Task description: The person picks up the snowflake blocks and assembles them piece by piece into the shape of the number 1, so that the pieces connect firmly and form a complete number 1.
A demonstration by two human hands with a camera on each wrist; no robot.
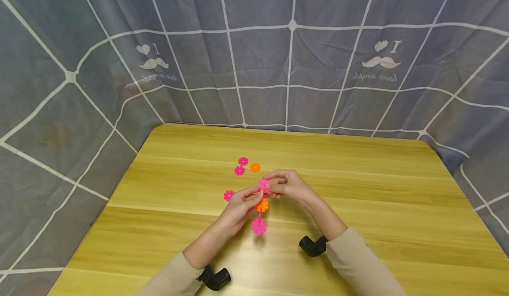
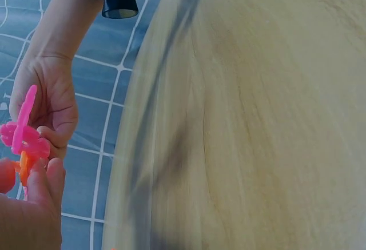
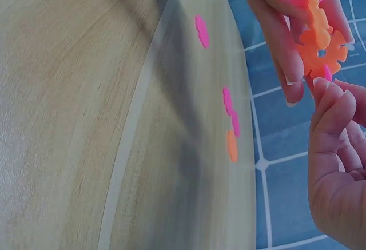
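Note:
My left hand pinches a chain of notched plastic snowflake discs above the table. An orange disc and a pink disc hang at the chain's lower end. At its upper end, my right hand pinches another pink disc between thumb and fingers. Seen from the left wrist, pink pieces stand crosswise above an orange one at the left fingertips. In the right wrist view, two orange discs are slotted together between the hands; fingers partly hide the joints.
Loose discs lie on the wooden table beyond and left of the hands: pink ones and an orange one, with a single pink disc beside the left hand. A grey checked curtain surrounds the table's back and sides.

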